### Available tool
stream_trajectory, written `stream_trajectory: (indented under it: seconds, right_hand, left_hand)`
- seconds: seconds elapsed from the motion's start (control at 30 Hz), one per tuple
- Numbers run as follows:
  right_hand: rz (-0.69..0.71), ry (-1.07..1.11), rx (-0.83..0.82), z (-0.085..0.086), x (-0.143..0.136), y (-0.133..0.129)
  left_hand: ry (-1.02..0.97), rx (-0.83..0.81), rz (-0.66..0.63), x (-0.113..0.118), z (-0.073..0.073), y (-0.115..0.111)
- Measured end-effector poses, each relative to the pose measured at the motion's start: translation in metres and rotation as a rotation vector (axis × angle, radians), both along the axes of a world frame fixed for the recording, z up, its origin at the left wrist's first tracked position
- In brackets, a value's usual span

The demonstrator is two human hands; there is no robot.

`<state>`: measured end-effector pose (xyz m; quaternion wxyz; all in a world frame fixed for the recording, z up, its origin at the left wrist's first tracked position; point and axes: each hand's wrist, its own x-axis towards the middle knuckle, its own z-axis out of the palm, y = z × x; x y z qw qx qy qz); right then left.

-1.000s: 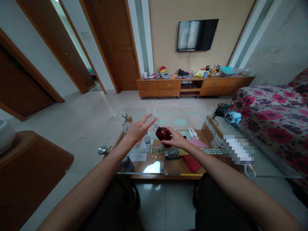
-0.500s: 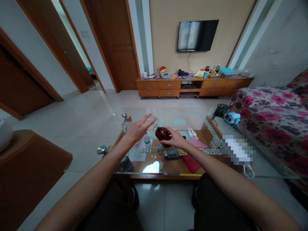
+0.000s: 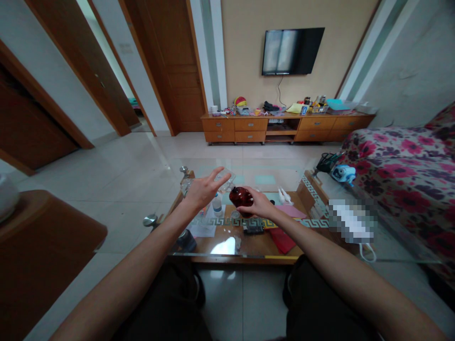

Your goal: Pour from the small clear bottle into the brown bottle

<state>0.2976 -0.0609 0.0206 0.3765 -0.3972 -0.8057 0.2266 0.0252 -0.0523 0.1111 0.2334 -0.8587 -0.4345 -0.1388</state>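
Observation:
My right hand (image 3: pixel 260 204) grips a dark red bottle (image 3: pixel 241 195), tilted with its neck pointing left. Its mouth meets a small clear container (image 3: pixel 226 179) that my left hand (image 3: pixel 202 190) holds up, two fingers stretched out. Both hands hover over the glass-topped coffee table (image 3: pixel 227 255). Under them stand a small clear bottle with a blue label (image 3: pixel 217 206) and a black object (image 3: pixel 253 229).
Red cloth (image 3: pixel 284 239), pink paper (image 3: pixel 292 211) and white papers (image 3: pixel 203 230) lie on the table's lower shelf. A floral sofa (image 3: pixel 401 161) stands at the right, a wooden table (image 3: pixel 46 237) at the left. A cluttered TV cabinet (image 3: pixel 284 128) lines the far wall.

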Motion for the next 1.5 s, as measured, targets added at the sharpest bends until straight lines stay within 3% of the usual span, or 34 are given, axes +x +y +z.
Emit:
stream_trajectory:
  seconds: [0.67,1.5]
  right_hand:
    - [-0.013,0.004,-0.005,0.0014,-0.0004,-0.0014]
    - [-0.014,0.009,-0.039,0.0069,-0.0019,-0.0053]
  left_hand:
    - [0.000,-0.008,0.005,-0.0015,-0.0053,0.0038]
    - [0.013,-0.025,-0.015,0.0006,0.0036,-0.0006]
